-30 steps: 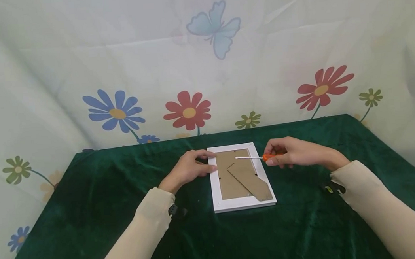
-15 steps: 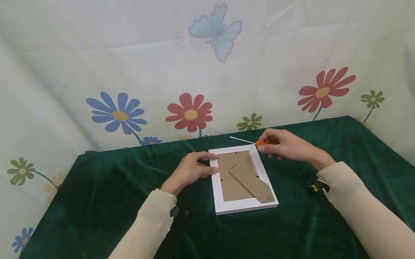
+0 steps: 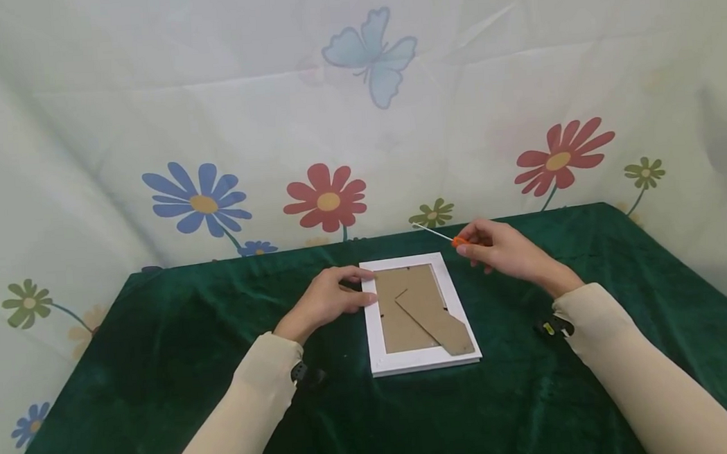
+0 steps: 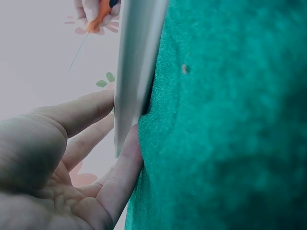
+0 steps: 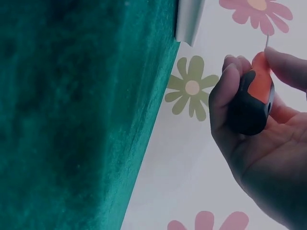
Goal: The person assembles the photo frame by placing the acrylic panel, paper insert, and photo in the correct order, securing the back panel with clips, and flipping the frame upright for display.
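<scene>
A white picture frame (image 3: pixel 426 358) lies back up on the dark green cloth, its brown backing board (image 3: pixel 407 332) and angled stand leg (image 3: pixel 454 332) showing. At its left edge my left hand (image 3: pixel 327 299) grips the frame; the left wrist view shows fingers on its upper face and one low against its side (image 4: pixel 129 86). Held up beyond the frame's far right corner, a screwdriver (image 5: pixel 261 81) has an orange and black handle and a thin shaft pointing up and left. My right hand (image 3: pixel 502 246) holds it by the handle, away from the frame.
Green velvet cloth (image 3: pixel 567 395) covers the table. A pale curtain (image 3: pixel 237 110) with printed flowers and a butterfly hangs behind the far edge and along both sides. A tiny crumb-like speck (image 4: pixel 184 69) lies on the cloth near the frame.
My right hand has lifted the screwdriver from over the backing board, up and away past the frame's far edge. My left hand keeps its place on the frame's left edge.
</scene>
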A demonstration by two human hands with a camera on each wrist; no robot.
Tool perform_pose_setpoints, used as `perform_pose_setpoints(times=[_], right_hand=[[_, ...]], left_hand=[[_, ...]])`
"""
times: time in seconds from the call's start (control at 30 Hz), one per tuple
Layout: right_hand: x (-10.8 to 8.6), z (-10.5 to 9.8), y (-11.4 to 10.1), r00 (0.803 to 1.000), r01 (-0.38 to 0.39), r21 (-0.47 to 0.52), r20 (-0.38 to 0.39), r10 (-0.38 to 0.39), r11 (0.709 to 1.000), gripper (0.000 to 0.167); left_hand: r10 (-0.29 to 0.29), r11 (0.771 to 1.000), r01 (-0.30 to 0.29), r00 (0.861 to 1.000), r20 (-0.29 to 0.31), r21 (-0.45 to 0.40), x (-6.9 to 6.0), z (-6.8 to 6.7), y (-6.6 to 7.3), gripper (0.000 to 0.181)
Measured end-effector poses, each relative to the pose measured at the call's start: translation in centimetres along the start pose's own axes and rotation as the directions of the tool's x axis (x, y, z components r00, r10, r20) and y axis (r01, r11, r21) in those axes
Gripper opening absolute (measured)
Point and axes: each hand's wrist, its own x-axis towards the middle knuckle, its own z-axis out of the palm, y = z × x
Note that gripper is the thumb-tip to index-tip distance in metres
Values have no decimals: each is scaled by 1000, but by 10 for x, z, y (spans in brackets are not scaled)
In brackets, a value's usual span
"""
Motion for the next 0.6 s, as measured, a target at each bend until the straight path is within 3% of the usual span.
perform_pose_setpoints(times=[0.6], right_hand=[[2,-7,14,994,-76,23,-80,78,997,31]], left_hand=[[-10,1000,10,1000,0,4,2,0,-1,47]])
